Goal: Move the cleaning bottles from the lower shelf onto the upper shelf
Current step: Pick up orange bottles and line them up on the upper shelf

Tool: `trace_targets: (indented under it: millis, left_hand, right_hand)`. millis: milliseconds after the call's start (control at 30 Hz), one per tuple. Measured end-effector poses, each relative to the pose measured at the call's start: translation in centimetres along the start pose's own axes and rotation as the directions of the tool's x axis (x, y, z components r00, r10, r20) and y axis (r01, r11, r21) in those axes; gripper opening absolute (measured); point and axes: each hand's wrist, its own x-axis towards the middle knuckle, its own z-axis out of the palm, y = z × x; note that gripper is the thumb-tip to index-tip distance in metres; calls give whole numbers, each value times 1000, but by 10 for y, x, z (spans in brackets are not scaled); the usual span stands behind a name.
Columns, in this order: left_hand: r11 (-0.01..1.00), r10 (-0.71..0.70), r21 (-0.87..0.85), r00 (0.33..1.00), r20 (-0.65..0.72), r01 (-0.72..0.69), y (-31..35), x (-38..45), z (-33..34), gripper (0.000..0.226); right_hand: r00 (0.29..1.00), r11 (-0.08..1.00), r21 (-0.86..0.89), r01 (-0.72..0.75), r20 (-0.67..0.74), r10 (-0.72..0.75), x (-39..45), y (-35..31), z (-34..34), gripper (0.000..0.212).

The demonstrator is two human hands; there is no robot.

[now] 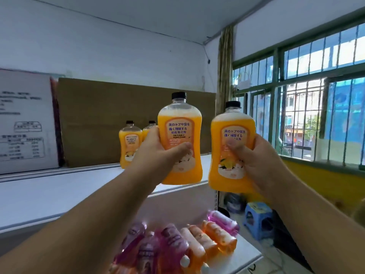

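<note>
Above the upper shelf (pixel 59 186), left hand (pixel 158 153) and right hand (pixel 258 161) each grip an upright bottle (pixel 179 139) (pixel 231 147) nearly full of orange liquid.

l hand (pixel 158 153) & r hand (pixel 254 161) each grip an orange bottle above upper shelf (pixel 59 192).

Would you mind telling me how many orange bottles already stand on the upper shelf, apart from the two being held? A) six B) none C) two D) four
C: two orange bottles stand near the cardboard on the upper shelf, while the left hand and right hand each grip another one.
</note>
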Motion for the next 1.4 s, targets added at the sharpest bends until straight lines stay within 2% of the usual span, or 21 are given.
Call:
trace_targets:
  millis: [200, 367, 467, 567, 733, 867, 1000, 1133, 1200, 1233, 1333, 1400]
  left_hand:
    - [989, -72, 130, 997, -26, 75, -11, 55, 32, 66]
    - [967, -151, 212, 988, 35, 141, -38, 104, 51, 60]
    - [953, -204, 236, 978, 33, 191, -53, 129, 67, 50]
    - [924, -262, 291, 965, 13, 247, -66, 150, 85, 53]
    - [899, -296, 319, 953, -65, 301, -85, 179, 110, 48]
    - [892, -317, 275, 931, -183, 358, -96, 201, 127, 54]
    - [890, -299, 266, 914, -276, 371, -106, 223, 140, 55]
    - [881, -305, 268, 902, -307, 390, -122, 233, 147, 53]
    - [867, -267, 340, 917, -298, 363, -122, 235, 147, 55]
    - [848, -233, 407, 928, -291, 341, -120, 236, 146, 62]
    - [772, -78, 594, 962, -263, 225, -114, 239, 138, 104]
    - [724, 25, 678, 978, -207, 125, -110, 241, 130, 108]
  right_hand:
    - [998, 1000, 13, -7, 55, 6, 66, 43, -16, 65]
    - [997, 998, 44, -33, 66, 30, 113, 79, -25, 70]
    - [993, 998, 37, -44, 116, 39, 139, 97, -36, 65]
    - [982, 997, 51, -59, 184, 49, 165, 118, -47, 67]
    - [948, 992, 56, -109, 306, 87, 214, 149, -57, 48]
    - [894, 987, 36, -157, 429, 126, 249, 168, -64, 48]
    - [869, 983, 33, -182, 472, 145, 271, 183, -65, 46]
    - [854, 976, 33, -214, 491, 171, 281, 197, -62, 43]
    - [848, 977, 38, -212, 504, 165, 284, 201, -61, 41]
    - [848, 977, 40, -209, 505, 161, 284, 202, -60, 40]
    - [855, 981, 30, -189, 497, 149, 281, 202, -57, 48]
    - [858, 985, 6, -170, 494, 145, 281, 203, -57, 51]
